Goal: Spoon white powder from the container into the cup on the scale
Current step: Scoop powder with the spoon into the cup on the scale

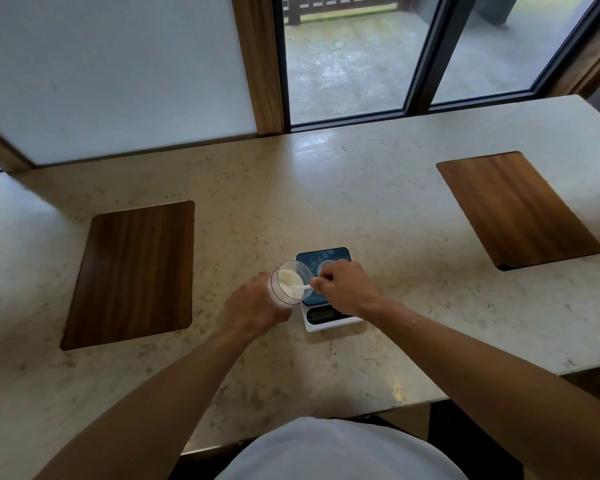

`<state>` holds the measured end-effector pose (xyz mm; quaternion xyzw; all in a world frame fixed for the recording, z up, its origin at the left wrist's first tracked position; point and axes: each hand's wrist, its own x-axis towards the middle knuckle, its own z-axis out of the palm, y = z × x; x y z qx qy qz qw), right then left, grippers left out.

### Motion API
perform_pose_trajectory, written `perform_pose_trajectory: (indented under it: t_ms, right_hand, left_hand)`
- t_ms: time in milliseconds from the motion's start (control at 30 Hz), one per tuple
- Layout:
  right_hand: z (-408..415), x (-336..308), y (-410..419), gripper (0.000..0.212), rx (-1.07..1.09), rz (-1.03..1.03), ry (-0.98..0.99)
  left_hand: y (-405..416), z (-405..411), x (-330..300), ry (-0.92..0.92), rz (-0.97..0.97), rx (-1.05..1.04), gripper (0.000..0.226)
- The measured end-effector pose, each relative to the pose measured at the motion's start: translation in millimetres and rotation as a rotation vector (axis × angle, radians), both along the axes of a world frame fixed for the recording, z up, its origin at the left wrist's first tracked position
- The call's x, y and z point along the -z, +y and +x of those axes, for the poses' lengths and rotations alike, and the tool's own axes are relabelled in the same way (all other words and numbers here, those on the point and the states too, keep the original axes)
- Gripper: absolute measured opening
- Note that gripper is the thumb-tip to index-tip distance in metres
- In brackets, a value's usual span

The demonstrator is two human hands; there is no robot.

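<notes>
Right now the white powder [289, 278] sits in the clear container [288, 284], which I tilt in my left hand [253, 306] so its mouth faces my right hand [345, 289]. My left fingers are wrapped around its wall. My right fingers pinch the white spoon [300, 288], whose long axis runs leftward from them, bowl inside the mouth. The cup [326, 265] stands on the scale [326, 292], just beyond my right knuckles, partly hidden, so I judge a loaded spoon must swing back rightward and slightly away from me.
</notes>
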<state>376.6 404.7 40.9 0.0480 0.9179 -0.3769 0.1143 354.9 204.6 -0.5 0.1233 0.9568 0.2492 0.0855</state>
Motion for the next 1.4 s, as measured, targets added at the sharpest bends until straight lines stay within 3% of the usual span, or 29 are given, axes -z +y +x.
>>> perform_pose_trajectory:
  t_ms: [400, 800, 1067, 1400]
  right_hand:
    - [-5, -5, 8, 0.028, 0.075, -0.073, 0.019]
    - [-4, -23, 30, 0.028, 0.176, -0.104, 0.063]
    - [-3, -25, 55, 0.031, 0.274, -0.132, 0.075]
    - [3, 1, 63, 0.028, 0.33, -0.119, 0.001]
  left_hand:
    - [2, -7, 1, -0.07, 0.004, -0.1, 0.075]
    - [4, -12, 4, -0.136, 0.063, -0.205, 0.065]
    - [-7, -11, 9, -0.17, 0.052, -0.244, 0.08]
    - [-17, -5, 8, -0.182, 0.053, -0.283, 0.081]
